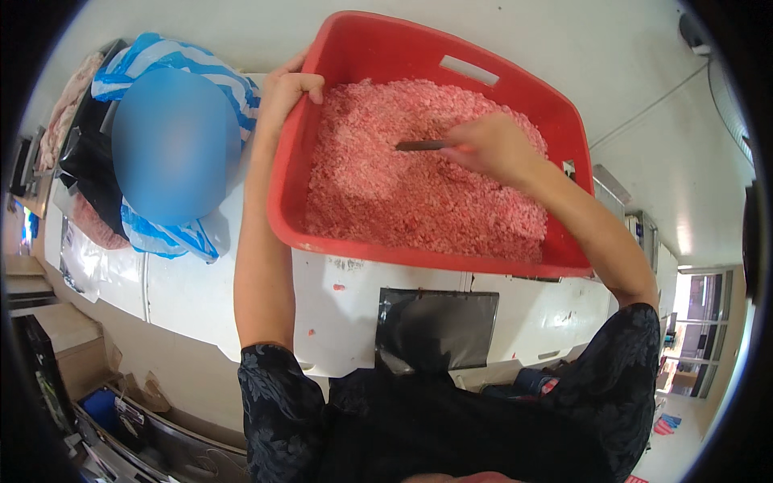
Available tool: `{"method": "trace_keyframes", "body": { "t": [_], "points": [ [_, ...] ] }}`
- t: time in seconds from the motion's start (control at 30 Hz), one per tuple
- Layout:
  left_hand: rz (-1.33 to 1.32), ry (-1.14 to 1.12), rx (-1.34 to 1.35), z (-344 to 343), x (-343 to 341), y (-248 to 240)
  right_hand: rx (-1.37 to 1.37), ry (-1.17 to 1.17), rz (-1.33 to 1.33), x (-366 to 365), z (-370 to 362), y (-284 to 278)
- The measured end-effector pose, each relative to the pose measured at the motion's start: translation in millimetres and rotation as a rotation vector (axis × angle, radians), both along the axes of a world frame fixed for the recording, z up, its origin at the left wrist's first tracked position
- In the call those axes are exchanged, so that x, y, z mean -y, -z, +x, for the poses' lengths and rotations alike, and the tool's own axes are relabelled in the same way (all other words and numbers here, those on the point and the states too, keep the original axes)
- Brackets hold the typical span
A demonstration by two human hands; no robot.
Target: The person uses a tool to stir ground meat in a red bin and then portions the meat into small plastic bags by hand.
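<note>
- Red plastic, deep rectangular tub with slotted handholds (403, 253): head view, upper centre, on the long white worktop (193, 294); seen set slightly askew.
- Pale-to-deep pink, finely shredded loose material (362, 165): inside the tub, spread across its bottom; paler toward the far and left parts, deeper pink nearer the person.
- Left hand (290, 90): at the tub's left wall, toward the far corner; fingers hooked over the rim, gripping it.
- Right hand (495, 147): above the shredded material, closed around a dark, narrow, flat tool (420, 146). Tool points left; whether its tip touches the material, cannot tell.
- Blue-and-white striped plastic bag (165, 52): left of the tub, apart from it, its middle blurred over.
- Black, glossy plastic bag (90, 165): just beside the striped one, on its left.
- Black, shiny rectangular sheet (437, 322): near side, between tub and person.
- Small pinkish-red scrap (338, 287): on the white surface, near the tub's front.
- Black leaf-patterned sleeves (282, 402): both end around the elbows, forearms bare.
</note>
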State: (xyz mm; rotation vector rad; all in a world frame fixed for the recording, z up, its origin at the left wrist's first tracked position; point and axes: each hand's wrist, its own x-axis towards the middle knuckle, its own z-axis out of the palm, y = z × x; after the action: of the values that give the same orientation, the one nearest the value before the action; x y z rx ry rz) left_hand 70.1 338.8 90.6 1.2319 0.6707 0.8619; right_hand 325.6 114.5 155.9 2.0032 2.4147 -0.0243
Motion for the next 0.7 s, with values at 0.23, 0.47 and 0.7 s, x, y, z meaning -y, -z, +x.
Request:
{"method": "trace_keyframes", "body": {
  "t": [0.23, 0.47, 0.7],
  "points": [
    [0.018, 0.026, 0.037, -5.0, 4.7, -11.4, 0.338, -0.132, -0.03, -21.0, -60.2, -41.7],
    [-0.047, 0.029, 0.156, 3.5, 16.8, -13.9, -0.125, 0.17, -0.588, 55.6, 66.5, -55.2],
    [-0.088, 0.0, 0.156, -0.5, 15.8, -9.3, -0.332, 0.312, -0.409, 93.5, 72.6, -25.2]
  ]
}}
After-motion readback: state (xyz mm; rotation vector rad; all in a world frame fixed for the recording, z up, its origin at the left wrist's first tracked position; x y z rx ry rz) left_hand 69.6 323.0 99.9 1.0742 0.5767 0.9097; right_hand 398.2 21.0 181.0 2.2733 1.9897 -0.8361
